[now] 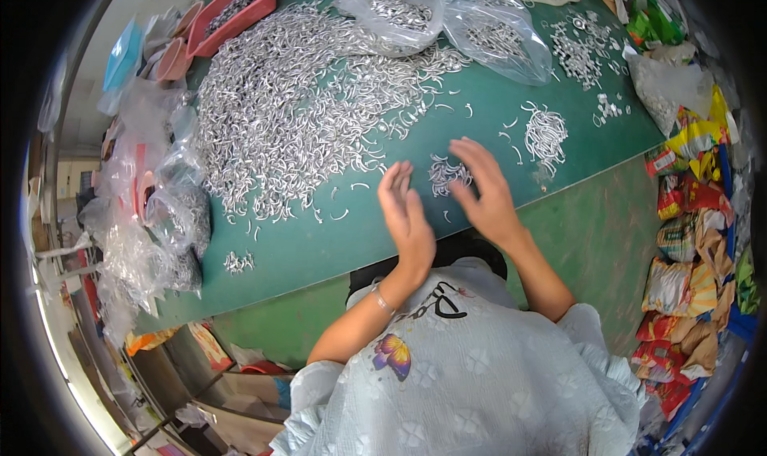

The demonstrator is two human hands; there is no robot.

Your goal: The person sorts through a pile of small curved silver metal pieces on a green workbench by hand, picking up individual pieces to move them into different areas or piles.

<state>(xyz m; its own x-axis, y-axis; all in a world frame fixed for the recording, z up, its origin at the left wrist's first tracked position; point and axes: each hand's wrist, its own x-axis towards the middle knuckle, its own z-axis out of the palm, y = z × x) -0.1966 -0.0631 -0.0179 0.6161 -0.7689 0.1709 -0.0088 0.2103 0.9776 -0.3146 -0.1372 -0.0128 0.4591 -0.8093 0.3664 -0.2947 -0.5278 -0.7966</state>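
Note:
Between my two hands lies a small pile of curved silvery metal pieces (446, 175) on the green tabletop. My left hand (407, 220) is just left of this pile, fingers raised and thumb apart, with nothing visible in it. My right hand (486, 191) hovers at the pile's right side, its fingers stretched out and slightly blurred; its thumb is close to the pieces, and I cannot tell whether it touches them. A very large heap of similar curved pieces (280, 104) spreads over the table to the left and beyond. Another small pile (546, 136) sits to the right.
Clear plastic bags of metal pieces (497, 40) stand at the back, near a red bin (232, 16). Ring-like parts (579, 56) lie at the far right. More filled bags (180, 232) crowd the left edge. Colourful packets (679, 240) line the right side.

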